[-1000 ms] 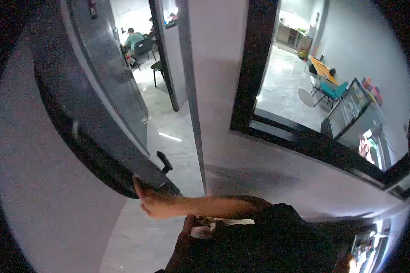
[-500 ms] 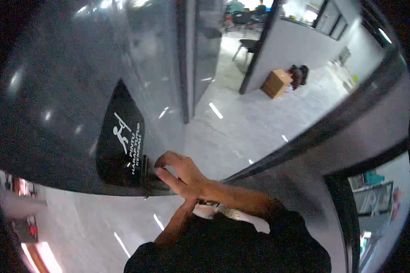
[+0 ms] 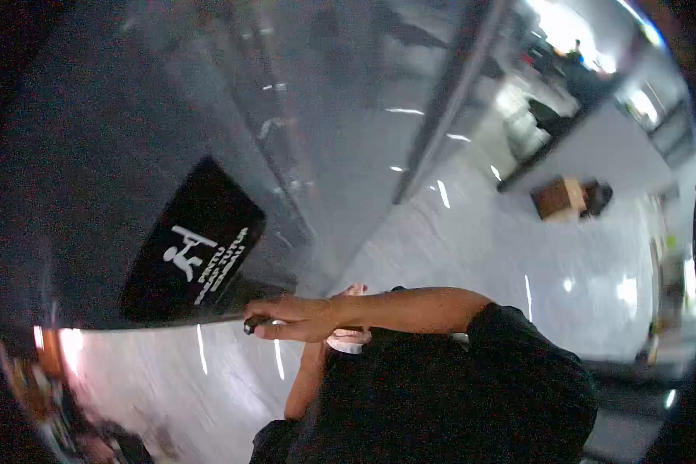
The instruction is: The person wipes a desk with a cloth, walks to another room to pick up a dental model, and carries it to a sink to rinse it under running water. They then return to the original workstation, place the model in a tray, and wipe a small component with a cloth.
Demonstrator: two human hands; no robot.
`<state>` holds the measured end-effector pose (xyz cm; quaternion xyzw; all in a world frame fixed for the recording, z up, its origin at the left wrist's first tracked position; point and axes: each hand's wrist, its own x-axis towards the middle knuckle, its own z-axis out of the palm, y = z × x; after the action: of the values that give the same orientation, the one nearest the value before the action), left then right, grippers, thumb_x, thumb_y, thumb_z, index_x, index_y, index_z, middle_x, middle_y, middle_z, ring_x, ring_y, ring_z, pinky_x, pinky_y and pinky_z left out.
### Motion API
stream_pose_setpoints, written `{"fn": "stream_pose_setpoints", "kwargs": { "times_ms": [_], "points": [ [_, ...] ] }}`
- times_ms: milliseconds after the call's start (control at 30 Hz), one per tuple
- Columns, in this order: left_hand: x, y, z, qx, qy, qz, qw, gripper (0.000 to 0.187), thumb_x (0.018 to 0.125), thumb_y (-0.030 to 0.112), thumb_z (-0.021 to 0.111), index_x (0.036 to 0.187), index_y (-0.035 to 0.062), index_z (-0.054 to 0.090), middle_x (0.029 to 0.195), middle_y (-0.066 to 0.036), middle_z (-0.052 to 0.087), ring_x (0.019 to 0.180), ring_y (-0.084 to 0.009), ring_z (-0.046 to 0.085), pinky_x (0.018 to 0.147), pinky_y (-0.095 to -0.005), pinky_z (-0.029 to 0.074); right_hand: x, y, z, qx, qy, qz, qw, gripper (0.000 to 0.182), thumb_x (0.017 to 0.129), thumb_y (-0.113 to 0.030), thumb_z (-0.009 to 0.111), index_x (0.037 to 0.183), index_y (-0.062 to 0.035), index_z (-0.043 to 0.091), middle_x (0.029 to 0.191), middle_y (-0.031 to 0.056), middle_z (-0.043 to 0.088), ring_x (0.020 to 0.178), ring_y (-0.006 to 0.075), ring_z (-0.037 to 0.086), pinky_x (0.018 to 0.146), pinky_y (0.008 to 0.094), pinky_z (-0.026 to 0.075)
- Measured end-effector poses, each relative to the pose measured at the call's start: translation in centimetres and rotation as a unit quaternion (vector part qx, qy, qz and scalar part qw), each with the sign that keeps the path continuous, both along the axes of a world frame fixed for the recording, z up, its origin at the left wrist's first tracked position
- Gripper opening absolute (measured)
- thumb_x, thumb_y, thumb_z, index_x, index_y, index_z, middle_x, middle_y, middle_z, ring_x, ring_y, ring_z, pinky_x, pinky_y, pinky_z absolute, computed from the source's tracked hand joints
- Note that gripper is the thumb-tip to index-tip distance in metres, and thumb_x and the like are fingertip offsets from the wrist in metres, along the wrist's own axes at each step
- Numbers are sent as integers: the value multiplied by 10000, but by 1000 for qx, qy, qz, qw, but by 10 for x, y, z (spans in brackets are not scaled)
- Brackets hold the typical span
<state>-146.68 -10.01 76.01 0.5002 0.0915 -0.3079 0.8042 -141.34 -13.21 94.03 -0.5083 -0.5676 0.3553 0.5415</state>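
Note:
My right hand point(image 3: 295, 318) reaches across to the left, its fingers closed round the dark handle point(image 3: 254, 324) at the edge of a grey glass door point(image 3: 340, 155). A black sign point(image 3: 193, 243) on the glass carries a white pushing figure and the words "PINTU HARAP TUTUP KEMBALI". Beneath my right forearm is my left hand point(image 3: 355, 291), mostly hidden, with some fingertips showing above the arm. Something small and white point(image 3: 345, 347) lies against it; what it is, and whether I grip it, I cannot make out.
Pale shiny floor point(image 3: 472, 255) stretches ahead and to the right. A cardboard box point(image 3: 561, 199) with dark items beside it stands by a low wall point(image 3: 603, 147). Blurred chairs point(image 3: 549, 116) and desks lie beyond. Blurred objects point(image 3: 46, 387) are at the lower left.
My right hand, earlier with fingers curved apart beside the handle, has closed on it. The view has turned left, so the box and doorway sit further right. The door appears at a different angle.

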Motion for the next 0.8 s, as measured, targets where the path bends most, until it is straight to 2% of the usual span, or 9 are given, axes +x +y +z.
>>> {"fn": "stream_pose_setpoints", "kwargs": {
  "times_ms": [100, 200, 233, 300, 433, 500, 533, 667, 800],
  "points": [
    [-30, -18, -13, -102, 51, 112, 987, 481, 1002, 498, 474, 1159, 59, 595, 912, -109, 633, 717, -212, 603, 650, -378, 515, 15, -17, 9, -56, -23, 120, 991, 453, 1050, -410, 421, 1306, -37, 392, 1165, 163, 481, 1105, 263, 487, 948, 405, 399],
    [-31, -30, -28, -258, 86, 218, 937, 478, 998, 502, 457, 1168, 78, 598, 995, -148, 661, 784, -237, 635, 704, -379, 538, 27, -15, -1, 25, -75, 226, 971, 499, 1060, -405, 394, 1395, -44, 312, 1213, 151, 455, 1181, 267, 460, 1028, 395, 362],
    [-18, -21, -33, -343, 113, 248, 899, 461, 998, 485, 460, 1159, 76, 599, 1016, -154, 665, 791, -241, 639, 695, -381, 544, 40, 27, 16, 44, -92, 245, 964, 506, 1062, -404, 387, 1405, -42, 304, 1222, 149, 454, 1192, 267, 458, 1041, 391, 355],
    [-1, -40, -71, -603, 164, 289, 725, 380, 1002, 392, 490, 1109, 46, 603, 1037, -144, 656, 757, -239, 629, 601, -390, 553, 49, 45, 36, 30, -83, 319, 944, 525, 1065, -385, 387, 1421, -8, 301, 1256, 177, 465, 1244, 279, 442, 1077, 397, 333],
    [13, -81, 55, -399, -38, 564, 722, 374, 959, 423, 508, 1140, 102, 576, 975, -111, 639, 788, -294, 633, 593, -413, 542, 31, 79, 30, -4, -78, 389, 918, 485, 1058, -310, 430, 1407, 20, 364, 1298, 223, 488, 1276, 306, 448, 1102, 419, 328],
    [25, -97, 108, -425, -94, 598, 673, 387, 952, 396, 520, 1186, 88, 534, 927, -105, 607, 723, -244, 636, 517, -368, 541, 22, 114, -7, 224, -296, 333, 867, 441, 1040, -280, 459, 1363, 19, 428, 1324, 240, 493, 1276, 329, 457, 1106, 424, 331],
    [32, -98, 94, -320, -107, 654, 678, 427, 939, 386, 538, 1232, 77, 501, 959, -112, 585, 646, -209, 623, 450, -325, 522, 21, 128, -15, 293, -373, 307, 825, 419, 1033, -269, 470, 1336, 20, 462, 1333, 250, 496, 1277, 340, 460, 1107, 428, 333],
    [61, -148, 132, -273, -200, 738, 584, 590, 924, 413, 540, 1365, 38, 430, 962, -135, 576, 576, -228, 612, 431, -311, 520, 12, 150, -3, 128, -173, 362, 907, 361, 1042, -322, 429, 1121, 7, 553, 1166, 182, 564, 1128, 292, 516, 1027, 410, 380],
    [80, -201, 142, -251, -233, 808, 479, 656, 898, 453, 528, 1387, 30, 417, 911, -131, 582, 559, -217, 613, 439, -316, 536, 0, 135, 30, 19, -67, 392, 917, 482, 1052, -475, 362, 1008, -41, 566, 1019, 74, 549, 991, 210, 504, 970, 356, 377]
  ]
}}
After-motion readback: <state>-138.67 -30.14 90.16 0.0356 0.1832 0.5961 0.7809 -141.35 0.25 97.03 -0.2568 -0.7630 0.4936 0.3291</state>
